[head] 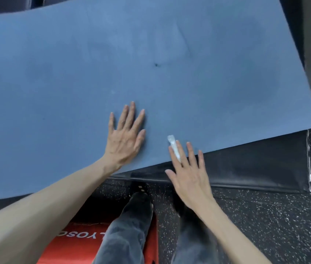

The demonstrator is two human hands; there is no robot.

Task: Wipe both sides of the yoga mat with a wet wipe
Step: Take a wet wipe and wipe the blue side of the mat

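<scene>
Mat [151, 73], blue and spread wide, lies over a black pad [255, 168] on speckled flooring [265, 225]. The left hand [125, 139] presses flat on it near its front edge, fingers spread. The right hand [188, 173] reaches over that edge, fingers straight and splayed, a rolled wet wipe [174, 147] seemingly wedged between two of them.

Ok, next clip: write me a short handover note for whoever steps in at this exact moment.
Left hand: flat, fingers spread, pressing on the blue yoga mat.
Right hand: fingers straight, at the mat's near edge, wet wipe tucked between two fingers.
Mat lies spread over a black pad on the speckled floor.
Done: cannot tell how much of this side is wiped; a dark spot shows mid-mat.
Left: finish this side, flip, wipe the other.
</scene>
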